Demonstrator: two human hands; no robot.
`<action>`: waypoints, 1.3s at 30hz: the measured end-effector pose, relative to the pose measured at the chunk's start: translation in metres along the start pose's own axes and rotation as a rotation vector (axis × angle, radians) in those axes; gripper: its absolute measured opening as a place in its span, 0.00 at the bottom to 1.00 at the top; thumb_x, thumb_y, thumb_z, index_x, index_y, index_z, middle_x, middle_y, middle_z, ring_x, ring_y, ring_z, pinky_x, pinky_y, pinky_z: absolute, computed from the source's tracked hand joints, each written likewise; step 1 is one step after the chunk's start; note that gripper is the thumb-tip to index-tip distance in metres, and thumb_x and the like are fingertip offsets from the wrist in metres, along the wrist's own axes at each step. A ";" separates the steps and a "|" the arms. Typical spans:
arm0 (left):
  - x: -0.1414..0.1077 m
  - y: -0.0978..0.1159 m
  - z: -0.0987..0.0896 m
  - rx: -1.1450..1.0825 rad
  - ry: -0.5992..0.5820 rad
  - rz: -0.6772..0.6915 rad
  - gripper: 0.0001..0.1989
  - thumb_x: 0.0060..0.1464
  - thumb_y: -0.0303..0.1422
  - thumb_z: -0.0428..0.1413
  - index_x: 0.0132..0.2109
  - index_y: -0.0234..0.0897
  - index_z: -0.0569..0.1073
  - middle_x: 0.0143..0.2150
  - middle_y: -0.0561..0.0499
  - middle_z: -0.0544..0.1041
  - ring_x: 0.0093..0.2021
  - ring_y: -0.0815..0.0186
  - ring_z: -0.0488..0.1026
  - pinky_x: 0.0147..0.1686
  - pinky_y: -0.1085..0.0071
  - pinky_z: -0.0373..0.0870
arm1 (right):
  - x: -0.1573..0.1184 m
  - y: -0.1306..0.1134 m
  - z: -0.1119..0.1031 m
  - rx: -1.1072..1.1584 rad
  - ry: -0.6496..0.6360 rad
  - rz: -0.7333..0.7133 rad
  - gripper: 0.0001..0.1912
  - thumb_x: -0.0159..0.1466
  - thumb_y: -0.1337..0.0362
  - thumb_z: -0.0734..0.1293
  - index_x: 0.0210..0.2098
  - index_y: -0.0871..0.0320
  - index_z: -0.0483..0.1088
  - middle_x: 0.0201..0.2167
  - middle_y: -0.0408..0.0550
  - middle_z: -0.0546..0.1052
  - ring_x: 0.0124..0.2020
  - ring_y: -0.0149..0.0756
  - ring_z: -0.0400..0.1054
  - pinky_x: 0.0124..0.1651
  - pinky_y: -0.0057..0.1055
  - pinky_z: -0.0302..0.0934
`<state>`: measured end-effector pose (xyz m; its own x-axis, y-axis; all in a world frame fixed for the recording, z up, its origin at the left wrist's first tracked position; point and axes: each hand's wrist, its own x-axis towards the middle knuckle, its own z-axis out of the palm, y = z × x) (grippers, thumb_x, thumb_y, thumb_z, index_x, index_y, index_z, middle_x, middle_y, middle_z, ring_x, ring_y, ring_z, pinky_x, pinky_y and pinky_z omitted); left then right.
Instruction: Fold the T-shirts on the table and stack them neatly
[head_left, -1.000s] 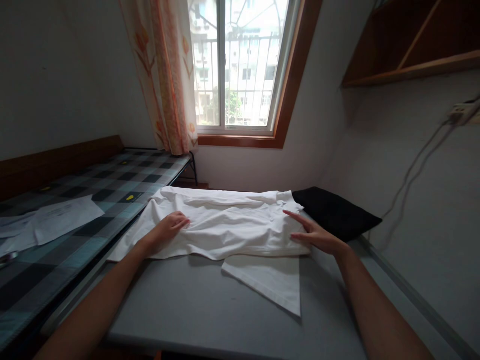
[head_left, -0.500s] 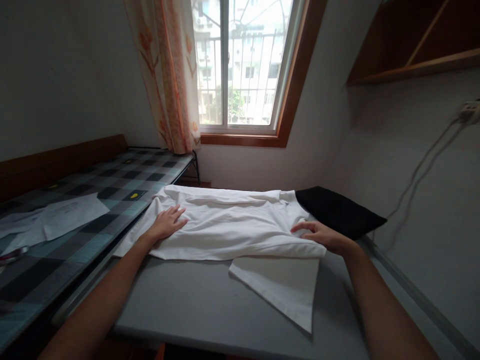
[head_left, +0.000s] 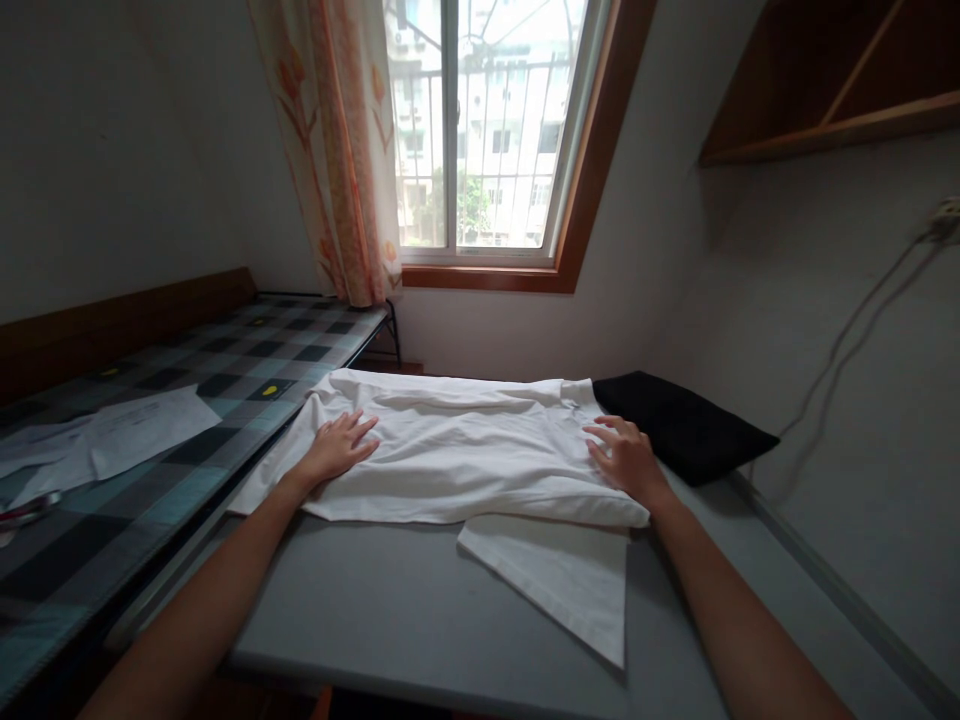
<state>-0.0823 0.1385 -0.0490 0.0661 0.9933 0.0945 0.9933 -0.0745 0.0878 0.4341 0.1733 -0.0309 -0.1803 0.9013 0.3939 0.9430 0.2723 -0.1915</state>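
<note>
Loose, splayed hands (head_left: 340, 446) (head_left: 625, 458) on white garment (head_left: 465, 440), black item (head_left: 686, 425) rightward, checked mattress (head_left: 202, 350) leftward.

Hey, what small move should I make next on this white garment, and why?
Probably smooth the white garment outward with your right hand: creases run across its middle, and your left hand lies spread near the opposite end.

Showed a bare left hand (head_left: 337, 447) and tapering left forearm (head_left: 210, 590) at lower left, bare right hand (head_left: 627, 457) and tapering right forearm (head_left: 727, 605) at lower right.
</note>
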 end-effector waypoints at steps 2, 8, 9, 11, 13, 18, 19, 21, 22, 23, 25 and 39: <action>-0.001 0.001 -0.002 0.007 -0.001 0.010 0.30 0.61 0.51 0.45 0.66 0.45 0.63 0.70 0.41 0.56 0.69 0.46 0.53 0.63 0.46 0.48 | -0.002 -0.003 0.006 0.009 -0.108 -0.087 0.20 0.64 0.60 0.60 0.53 0.54 0.73 0.57 0.54 0.70 0.58 0.48 0.62 0.59 0.44 0.55; -0.003 -0.005 -0.004 0.051 0.113 -0.172 0.32 0.63 0.48 0.43 0.68 0.37 0.58 0.71 0.36 0.51 0.70 0.41 0.44 0.63 0.41 0.44 | -0.004 0.010 0.016 -0.061 -0.247 -0.102 0.23 0.66 0.62 0.57 0.59 0.49 0.68 0.61 0.51 0.68 0.60 0.49 0.61 0.57 0.48 0.57; -0.003 -0.006 -0.003 0.060 0.117 -0.204 0.31 0.64 0.46 0.41 0.69 0.37 0.57 0.71 0.36 0.51 0.71 0.42 0.44 0.63 0.41 0.44 | -0.004 0.011 0.016 -0.070 -0.236 -0.103 0.23 0.66 0.62 0.57 0.59 0.48 0.69 0.61 0.50 0.69 0.59 0.48 0.62 0.57 0.48 0.58; -0.002 -0.006 -0.001 0.070 0.076 -0.234 0.29 0.65 0.43 0.39 0.69 0.38 0.56 0.71 0.38 0.52 0.71 0.44 0.44 0.64 0.40 0.44 | -0.003 0.013 0.014 -0.084 -0.212 -0.108 0.23 0.66 0.62 0.57 0.58 0.48 0.70 0.60 0.49 0.70 0.57 0.47 0.64 0.55 0.48 0.59; -0.002 -0.004 0.000 0.069 0.012 -0.228 0.29 0.65 0.44 0.39 0.69 0.41 0.57 0.71 0.41 0.53 0.71 0.45 0.43 0.64 0.40 0.43 | -0.001 0.013 0.012 -0.095 -0.193 -0.122 0.22 0.65 0.62 0.57 0.56 0.47 0.72 0.58 0.49 0.71 0.55 0.47 0.66 0.52 0.46 0.61; -0.004 0.003 -0.004 0.057 -0.040 -0.179 0.30 0.63 0.50 0.41 0.68 0.45 0.59 0.70 0.42 0.56 0.70 0.43 0.46 0.63 0.40 0.45 | 0.008 0.016 0.009 -0.089 -0.201 -0.106 0.19 0.64 0.61 0.59 0.50 0.45 0.77 0.51 0.47 0.76 0.49 0.46 0.69 0.45 0.38 0.62; -0.005 0.003 -0.006 0.058 -0.029 -0.164 0.30 0.63 0.50 0.42 0.67 0.46 0.60 0.70 0.42 0.57 0.70 0.45 0.49 0.63 0.41 0.46 | 0.010 0.016 0.010 -0.081 -0.199 -0.096 0.19 0.64 0.61 0.59 0.47 0.45 0.78 0.49 0.47 0.77 0.48 0.45 0.69 0.44 0.37 0.62; -0.006 0.002 -0.010 0.061 0.019 -0.136 0.28 0.63 0.49 0.43 0.65 0.46 0.64 0.67 0.42 0.62 0.67 0.48 0.55 0.62 0.46 0.51 | 0.011 0.015 0.013 -0.073 -0.175 -0.075 0.18 0.65 0.60 0.59 0.44 0.46 0.80 0.47 0.47 0.77 0.45 0.43 0.69 0.42 0.36 0.60; -0.007 0.000 -0.011 0.062 0.058 -0.131 0.27 0.63 0.48 0.44 0.64 0.45 0.66 0.66 0.43 0.64 0.66 0.50 0.58 0.61 0.49 0.54 | 0.010 0.014 0.016 -0.076 -0.149 -0.066 0.18 0.65 0.60 0.59 0.43 0.46 0.80 0.47 0.47 0.77 0.44 0.43 0.69 0.42 0.36 0.60; -0.007 -0.001 -0.012 0.066 0.104 -0.137 0.25 0.63 0.46 0.45 0.63 0.44 0.67 0.65 0.43 0.66 0.64 0.52 0.60 0.60 0.53 0.57 | 0.009 0.014 0.019 -0.084 -0.119 -0.059 0.18 0.65 0.60 0.59 0.43 0.47 0.80 0.47 0.48 0.77 0.44 0.43 0.68 0.43 0.36 0.59; -0.007 -0.006 -0.014 0.087 0.213 -0.184 0.23 0.62 0.42 0.46 0.61 0.41 0.68 0.64 0.42 0.66 0.63 0.53 0.61 0.58 0.56 0.60 | 0.004 0.012 0.025 -0.103 -0.062 -0.055 0.18 0.65 0.62 0.58 0.45 0.48 0.79 0.47 0.49 0.77 0.45 0.44 0.67 0.44 0.38 0.58; -0.013 -0.034 -0.022 0.227 0.407 -0.487 0.15 0.59 0.31 0.49 0.45 0.36 0.79 0.56 0.39 0.70 0.52 0.48 0.65 0.48 0.54 0.64 | -0.005 0.013 0.035 -0.093 -0.026 -0.010 0.18 0.65 0.64 0.59 0.49 0.48 0.76 0.51 0.48 0.75 0.49 0.45 0.66 0.47 0.40 0.58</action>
<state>-0.1191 0.1265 -0.0311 -0.3906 0.7931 0.4674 0.8990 0.4379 0.0083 0.4370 0.1844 -0.0671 -0.1961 0.9076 0.3713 0.9627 0.2501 -0.1028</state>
